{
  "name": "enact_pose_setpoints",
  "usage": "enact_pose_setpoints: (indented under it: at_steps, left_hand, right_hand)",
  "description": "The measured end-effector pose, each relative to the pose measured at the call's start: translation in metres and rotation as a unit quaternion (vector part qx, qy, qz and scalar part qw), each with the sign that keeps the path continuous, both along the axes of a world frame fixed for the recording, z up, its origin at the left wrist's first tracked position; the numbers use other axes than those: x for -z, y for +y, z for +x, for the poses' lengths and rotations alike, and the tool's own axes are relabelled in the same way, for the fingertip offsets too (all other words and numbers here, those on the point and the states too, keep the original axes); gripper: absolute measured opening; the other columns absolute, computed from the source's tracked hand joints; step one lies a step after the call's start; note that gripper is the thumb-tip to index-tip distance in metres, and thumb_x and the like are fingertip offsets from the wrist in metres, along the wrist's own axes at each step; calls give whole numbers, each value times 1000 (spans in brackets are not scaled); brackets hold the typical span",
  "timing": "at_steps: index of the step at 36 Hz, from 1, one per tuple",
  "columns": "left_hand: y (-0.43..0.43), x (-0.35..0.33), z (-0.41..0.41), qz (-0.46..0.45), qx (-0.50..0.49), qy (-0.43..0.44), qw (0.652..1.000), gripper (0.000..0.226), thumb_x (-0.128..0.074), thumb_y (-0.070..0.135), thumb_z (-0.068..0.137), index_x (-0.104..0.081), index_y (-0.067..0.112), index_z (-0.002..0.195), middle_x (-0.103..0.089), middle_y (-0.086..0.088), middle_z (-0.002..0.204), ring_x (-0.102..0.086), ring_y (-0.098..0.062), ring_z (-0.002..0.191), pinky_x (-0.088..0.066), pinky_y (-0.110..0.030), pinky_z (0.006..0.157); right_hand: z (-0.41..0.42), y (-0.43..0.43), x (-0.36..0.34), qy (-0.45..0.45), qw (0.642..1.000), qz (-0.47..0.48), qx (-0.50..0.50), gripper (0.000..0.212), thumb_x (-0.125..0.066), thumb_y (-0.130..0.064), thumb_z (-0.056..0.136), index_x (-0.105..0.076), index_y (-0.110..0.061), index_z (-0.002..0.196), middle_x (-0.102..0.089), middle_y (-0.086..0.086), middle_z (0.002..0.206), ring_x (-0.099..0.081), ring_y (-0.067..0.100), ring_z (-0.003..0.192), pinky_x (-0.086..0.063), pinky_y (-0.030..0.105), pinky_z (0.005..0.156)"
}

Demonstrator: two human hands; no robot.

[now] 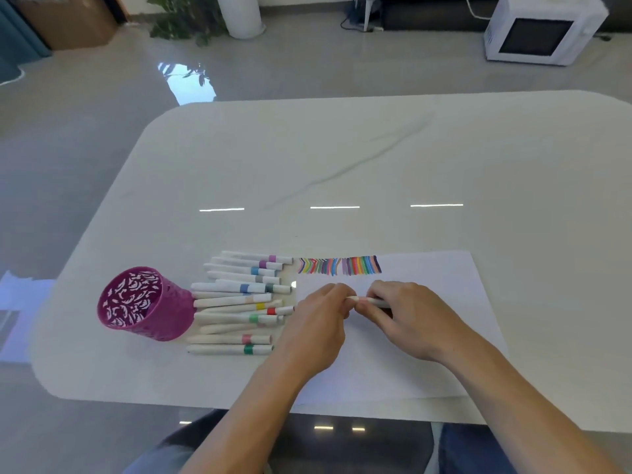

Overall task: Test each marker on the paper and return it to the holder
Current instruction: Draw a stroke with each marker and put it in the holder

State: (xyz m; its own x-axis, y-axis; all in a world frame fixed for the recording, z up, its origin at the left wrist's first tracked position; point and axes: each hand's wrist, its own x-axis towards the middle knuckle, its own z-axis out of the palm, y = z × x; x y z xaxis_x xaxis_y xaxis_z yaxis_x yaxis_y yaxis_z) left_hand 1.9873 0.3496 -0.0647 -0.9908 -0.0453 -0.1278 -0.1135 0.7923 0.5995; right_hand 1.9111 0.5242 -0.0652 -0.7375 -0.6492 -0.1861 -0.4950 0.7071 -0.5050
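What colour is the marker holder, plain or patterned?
The holder is magenta, with a cut-out leafy pattern; seen best in the head view.

Glossy marble-look table [376, 159]; matt paper sheet [437, 285]; perforated metal-look holder [160, 313]; smooth plastic markers [236, 292].

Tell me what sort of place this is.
Likely a home or office room, not a workshop: a pale marble-look table on a glossy floor, a potted plant by the far wall, and a white microwave on the floor at far right.
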Motion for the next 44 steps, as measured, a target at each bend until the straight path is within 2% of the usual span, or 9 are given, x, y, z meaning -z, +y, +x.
enact_pose_setpoints:
  at_steps: [12,16,20,24,26,29,35,40,44]
  left_hand:
    - [-5,-4,2,33,-28,46,998,25,-45,15,103,-70,19,103,-62,7,80,-53,-7,70,-35,-7,61]
    - [-11,-5,2,33,-53,60,996,24,-49,11,102,-66,21,87,-58,9,74,-49,-6,65,-33,-13,59]
    - [-19,-4,0,34,-83,91,992,26,-49,18,104,-60,23,81,-56,11,72,-49,-7,66,-36,-21,63]
    - [-7,0,1,24,-43,111,993,19,-53,22,102,-70,18,108,-66,5,98,-56,-12,92,-45,-26,80]
    - [0,2,0,5,-11,129,992,19,-58,19,100,-70,19,114,-64,6,109,-53,-11,104,-44,-23,89]
    - [5,5,-2,-20,29,154,987,16,-61,17,97,-71,17,110,-65,6,117,-53,-12,114,-47,-25,95]
    - [9,17,-2,-77,90,167,979,16,-56,15,100,-67,16,111,-62,5,123,-52,-17,119,-47,-33,95]
    - [6,23,-3,-101,102,169,975,15,-52,14,101,-64,16,110,-60,5,115,-52,-19,112,-47,-33,91]
    - [9,25,-4,-112,82,186,973,15,-57,5,95,-63,14,105,-58,4,108,-54,-20,106,-46,-30,88]
  right_hand:
    - [7,-6,-3,71,997,10,3,57,-24,-74,95,-46,-26,74,-49,-7,56,-47,13,53,-31,26,52]
    - [4,1,-6,63,996,15,60,61,-35,-73,96,-46,-20,68,-53,-3,54,-51,14,54,-40,31,55]
    - [-10,16,-9,-7,987,-40,159,56,-49,-59,101,-41,-17,64,-43,-7,49,-39,14,48,-32,34,54]
    - [-10,18,-7,-122,964,-120,204,31,-44,-51,106,-63,-31,90,-65,-19,70,-55,1,63,-41,28,63]
    - [-7,16,-4,-129,958,-148,212,14,-43,-49,107,-55,-45,114,-71,-16,86,-61,2,72,-45,25,68]
    - [-6,15,-4,-139,937,-227,228,20,-45,-40,109,-49,-53,124,-71,-12,103,-66,12,65,-54,26,66]
    - [-12,19,-6,-233,850,-380,281,38,-38,-1,107,-73,-16,113,-76,11,106,-75,30,78,-64,32,69]
    - [-18,20,0,-220,858,-378,270,30,-59,10,96,-70,-11,114,-76,12,89,-76,27,82,-63,32,69]
    - [-23,15,4,-190,869,-368,271,10,-75,-9,94,-70,-14,100,-73,15,75,-71,26,64,-59,30,58]
